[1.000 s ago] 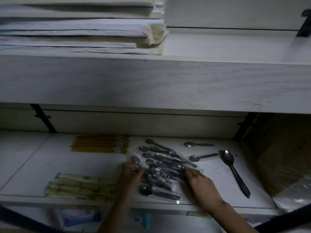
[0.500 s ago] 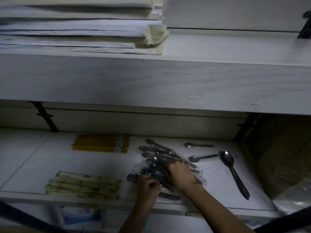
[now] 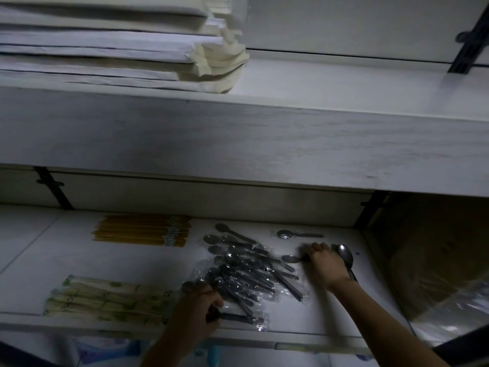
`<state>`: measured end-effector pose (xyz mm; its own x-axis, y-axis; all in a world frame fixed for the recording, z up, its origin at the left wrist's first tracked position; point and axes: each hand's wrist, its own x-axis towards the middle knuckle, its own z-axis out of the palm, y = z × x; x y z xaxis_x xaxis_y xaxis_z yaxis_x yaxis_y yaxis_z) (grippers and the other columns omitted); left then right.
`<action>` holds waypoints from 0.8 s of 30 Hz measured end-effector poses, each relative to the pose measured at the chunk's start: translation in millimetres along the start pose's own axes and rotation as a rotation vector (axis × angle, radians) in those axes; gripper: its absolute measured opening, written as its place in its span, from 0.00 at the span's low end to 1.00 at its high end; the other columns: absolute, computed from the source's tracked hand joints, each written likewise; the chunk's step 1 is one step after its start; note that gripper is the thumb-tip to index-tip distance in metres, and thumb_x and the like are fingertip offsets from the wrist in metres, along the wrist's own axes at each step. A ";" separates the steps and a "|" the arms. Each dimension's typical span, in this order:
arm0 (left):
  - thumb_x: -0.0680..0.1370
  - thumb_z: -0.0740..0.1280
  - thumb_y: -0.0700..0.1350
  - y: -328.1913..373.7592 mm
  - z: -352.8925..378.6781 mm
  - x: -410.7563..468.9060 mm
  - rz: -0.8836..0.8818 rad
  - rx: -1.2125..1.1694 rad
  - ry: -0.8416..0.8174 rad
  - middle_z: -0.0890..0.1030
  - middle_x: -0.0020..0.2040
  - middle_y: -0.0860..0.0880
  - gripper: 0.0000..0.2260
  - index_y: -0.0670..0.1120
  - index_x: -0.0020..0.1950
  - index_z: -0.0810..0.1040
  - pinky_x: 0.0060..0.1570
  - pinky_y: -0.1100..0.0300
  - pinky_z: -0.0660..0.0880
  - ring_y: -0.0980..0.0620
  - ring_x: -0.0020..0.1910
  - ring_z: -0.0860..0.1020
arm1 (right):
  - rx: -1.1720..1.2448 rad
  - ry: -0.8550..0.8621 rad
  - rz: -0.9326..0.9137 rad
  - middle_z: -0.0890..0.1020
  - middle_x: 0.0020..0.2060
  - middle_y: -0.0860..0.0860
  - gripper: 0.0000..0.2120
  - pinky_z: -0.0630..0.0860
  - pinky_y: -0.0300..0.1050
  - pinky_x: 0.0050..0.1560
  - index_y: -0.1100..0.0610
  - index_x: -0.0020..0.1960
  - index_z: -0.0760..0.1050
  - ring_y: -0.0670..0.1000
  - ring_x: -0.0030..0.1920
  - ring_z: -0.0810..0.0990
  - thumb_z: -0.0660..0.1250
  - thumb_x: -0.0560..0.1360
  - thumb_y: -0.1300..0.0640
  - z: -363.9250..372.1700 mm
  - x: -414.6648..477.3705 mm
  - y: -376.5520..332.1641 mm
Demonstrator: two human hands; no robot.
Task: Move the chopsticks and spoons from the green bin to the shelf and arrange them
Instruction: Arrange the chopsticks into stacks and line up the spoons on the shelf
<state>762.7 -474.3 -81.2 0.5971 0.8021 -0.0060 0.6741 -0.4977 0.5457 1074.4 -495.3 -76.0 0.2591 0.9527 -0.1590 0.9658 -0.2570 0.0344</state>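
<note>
Since half a second ago, right hand [image 3: 326,263] is reaching to three o'clock, gripping a wrapped spoon [image 3: 292,259]; left hand [image 3: 197,312] is clutching another spoon's handle [image 3: 238,317].

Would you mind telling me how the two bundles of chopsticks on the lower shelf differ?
The yellow chopsticks look bare, deep yellow, with a pale band near their right ends; the wrapped chopsticks are in pale sleeves with green marks. The yellow chopsticks lie toward the back of the shelf, the wrapped chopsticks at its front edge. Both lie flat, lengthwise left to right, left of the spoons.

Chopsticks [image 3: 140,230] left of spoons [image 3: 246,268] — on shelf [image 3: 66,260]
</note>
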 end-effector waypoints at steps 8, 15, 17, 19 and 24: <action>0.57 0.73 0.51 -13.4 20.2 6.4 0.134 0.122 0.094 0.73 0.35 0.63 0.11 0.57 0.33 0.73 0.38 0.76 0.63 0.67 0.37 0.67 | 0.133 0.082 -0.016 0.69 0.67 0.57 0.17 0.67 0.45 0.63 0.58 0.68 0.64 0.55 0.66 0.69 0.53 0.80 0.61 -3.9 30.4 -2.6; 0.63 0.71 0.46 -22.5 12.7 3.2 0.095 0.053 0.224 0.73 0.35 0.62 0.10 0.56 0.37 0.71 0.36 0.75 0.65 0.67 0.38 0.66 | 0.158 -0.067 0.038 0.70 0.66 0.58 0.18 0.69 0.49 0.62 0.57 0.69 0.63 0.57 0.64 0.71 0.56 0.79 0.55 -11.6 54.9 0.3; 0.66 0.63 0.49 -24.5 7.2 2.1 0.068 0.032 0.261 0.75 0.35 0.60 0.04 0.57 0.39 0.70 0.34 0.76 0.64 0.67 0.37 0.67 | 0.135 -0.060 0.009 0.71 0.65 0.57 0.18 0.69 0.48 0.61 0.56 0.68 0.64 0.56 0.63 0.72 0.56 0.79 0.53 -9.9 57.3 1.9; 0.66 0.60 0.49 -27.8 3.9 2.4 0.055 0.023 0.310 0.76 0.34 0.59 0.03 0.56 0.39 0.71 0.35 0.74 0.65 0.65 0.38 0.68 | 0.094 -0.062 -0.026 0.72 0.64 0.57 0.18 0.69 0.48 0.60 0.57 0.67 0.65 0.56 0.62 0.72 0.55 0.79 0.52 -7.6 58.7 2.7; 0.69 0.58 0.47 -34.8 1.3 6.2 -0.028 -0.018 0.442 0.76 0.35 0.53 0.09 0.48 0.39 0.77 0.39 0.68 0.67 0.59 0.40 0.70 | 0.215 -0.053 0.052 0.75 0.60 0.59 0.17 0.73 0.50 0.55 0.58 0.66 0.65 0.57 0.58 0.76 0.54 0.80 0.54 -13.2 56.2 -4.5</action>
<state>743.5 -452.5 -101.2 0.3328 0.8812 0.3357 0.6774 -0.4711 0.5650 1084.8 -438.5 -72.1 0.3021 0.9289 -0.2141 0.9259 -0.3393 -0.1659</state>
